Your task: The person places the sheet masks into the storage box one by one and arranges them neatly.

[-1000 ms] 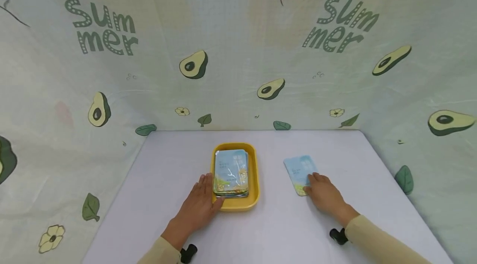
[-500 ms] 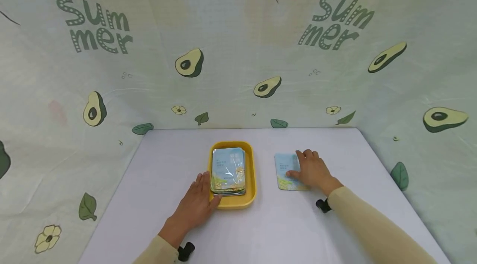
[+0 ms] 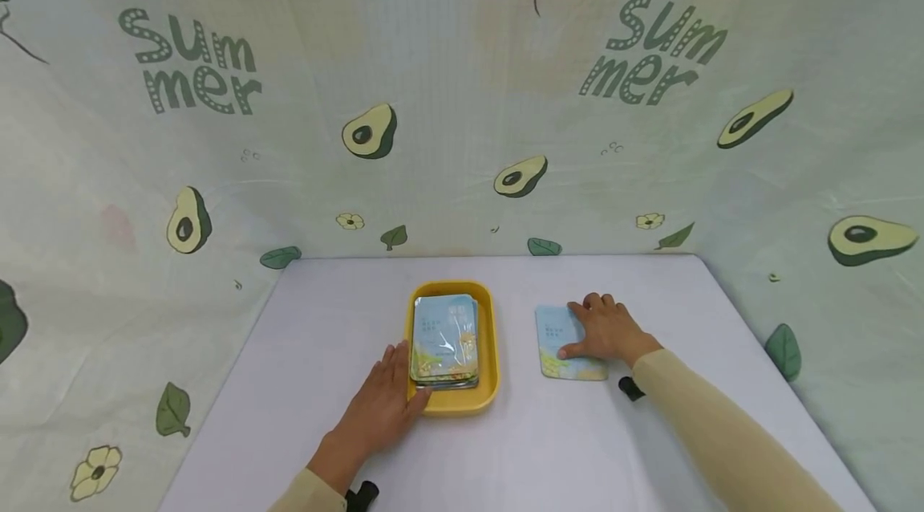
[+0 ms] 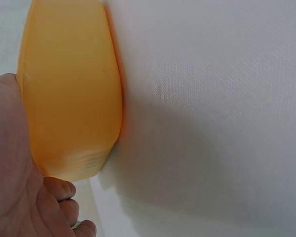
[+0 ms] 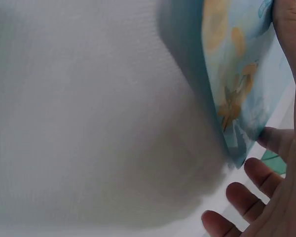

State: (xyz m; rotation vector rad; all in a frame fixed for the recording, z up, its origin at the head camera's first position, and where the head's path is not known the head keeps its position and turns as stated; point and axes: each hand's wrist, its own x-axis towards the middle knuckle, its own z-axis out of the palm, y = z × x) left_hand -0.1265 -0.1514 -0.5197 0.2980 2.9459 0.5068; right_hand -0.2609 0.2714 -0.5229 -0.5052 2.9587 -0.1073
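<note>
A yellow tray [image 3: 455, 409] stands left of the table's middle with a stack of shiny, flat, light-blue packets [image 3: 442, 331] in it. Along the tray's left side rests my left hand [image 3: 378, 400], fingers straight, thumb at the near left corner. The left wrist view shows its palm against the tray's outer wall [image 4: 74, 84]. To the right, a single light-blue printed packet [image 3: 552, 327] is at the table, its small lettering unreadable. My right hand [image 3: 609, 335] holds it, thumb on its face and index finger at an edge; the hand hides the packet's upper right part.
A white table [image 3: 491, 464] carries everything. Behind it and at both sides hangs a pale cloth [image 3: 447, 54] printed with avocados, leaves and lettering. A small black device [image 3: 631, 388] sits under the right wrist, and another black device [image 3: 363, 493] is by the left wrist.
The single packet has turned from slanted to nearly straight and shifted a little left. My right hand has moved up and left over it. My left hand has stayed at the tray.
</note>
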